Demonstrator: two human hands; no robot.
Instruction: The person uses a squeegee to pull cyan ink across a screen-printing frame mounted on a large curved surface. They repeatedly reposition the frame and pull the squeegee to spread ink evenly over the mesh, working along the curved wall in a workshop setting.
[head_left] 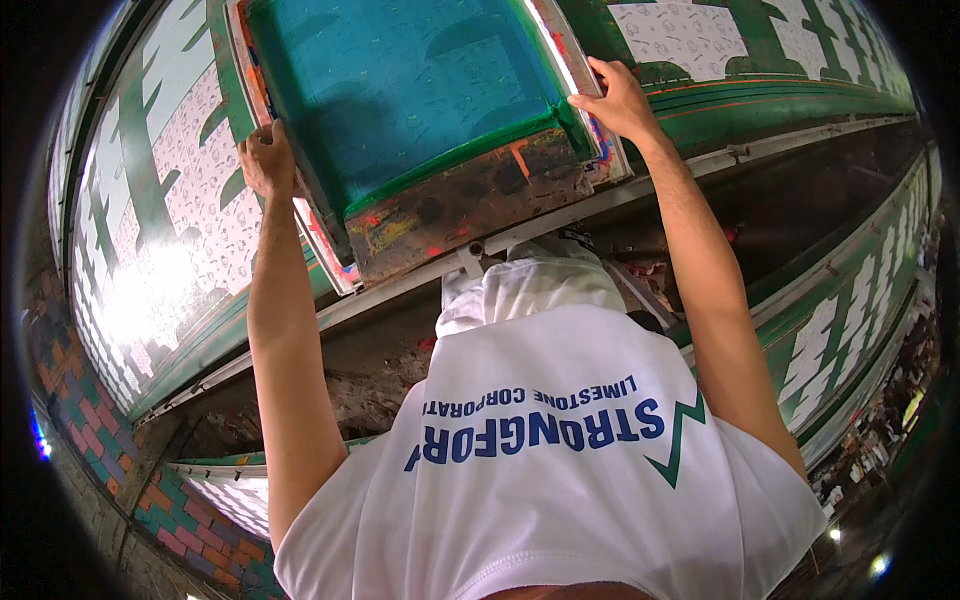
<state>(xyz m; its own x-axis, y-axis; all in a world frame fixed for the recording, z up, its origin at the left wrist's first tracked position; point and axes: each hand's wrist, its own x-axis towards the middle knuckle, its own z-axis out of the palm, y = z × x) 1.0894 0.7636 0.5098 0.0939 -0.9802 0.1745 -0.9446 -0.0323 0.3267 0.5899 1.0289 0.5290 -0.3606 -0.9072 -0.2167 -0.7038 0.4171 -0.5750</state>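
A screen printing frame (420, 90) with teal mesh lies on the long green table in front of me. Paint smears in orange, red and blue stain its rails, and a dark, crusted band (465, 205) runs along its near end. My left hand (268, 160) is closed on the left rail. Around the right rail, near the frame's near corner, my right hand (622, 98) is curled with the thumb on top. The undersides of the rails and some fingertips are hidden.
White fabric pieces with small prints (205, 170) lie on the green table (700, 105), left and right of the frame. A metal rail (780, 135) borders its near edge. Another green table (830, 310) with white pieces stands behind me at right. Coloured floor bricks (95, 400) show at left.
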